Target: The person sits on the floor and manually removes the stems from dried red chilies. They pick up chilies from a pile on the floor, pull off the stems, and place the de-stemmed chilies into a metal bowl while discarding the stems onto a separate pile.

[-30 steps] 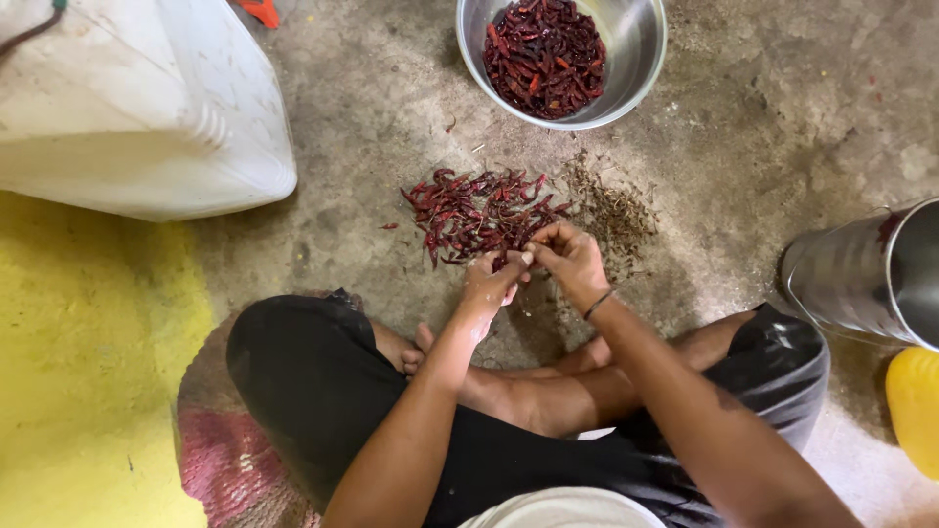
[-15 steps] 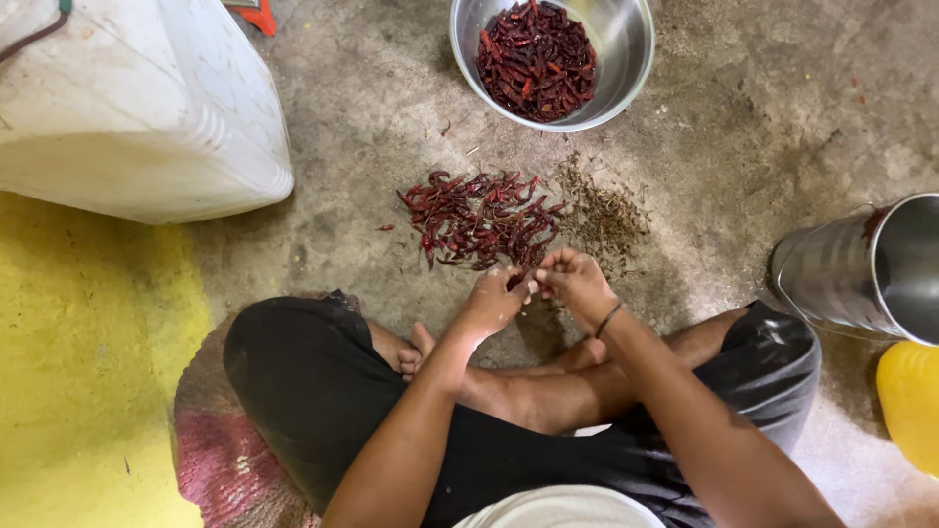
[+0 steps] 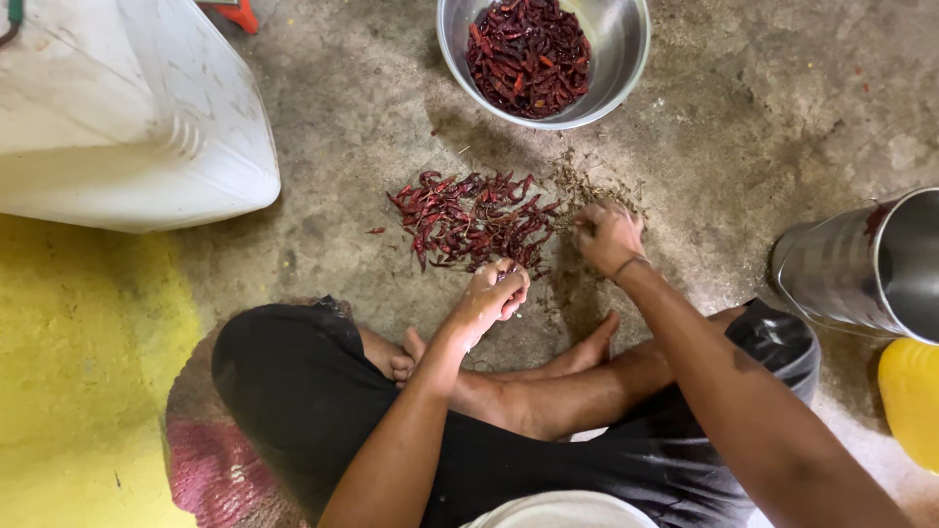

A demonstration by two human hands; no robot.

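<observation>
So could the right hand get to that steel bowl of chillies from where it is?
Probably yes: the right hand hovers over bare floor just short of the steel bowl, with nothing between them.

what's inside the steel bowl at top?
The steel bowl holds a heap of dried red chillies, filling its left and middle. Bare metal shows on the right inner wall. The bottom under the heap is covered, so anything beneath cannot be seen.

The chili pile lies on the floor in front of the crossed legs. The bowl of chilies sits behind the pile. The tub is far left, the can far right.
</observation>
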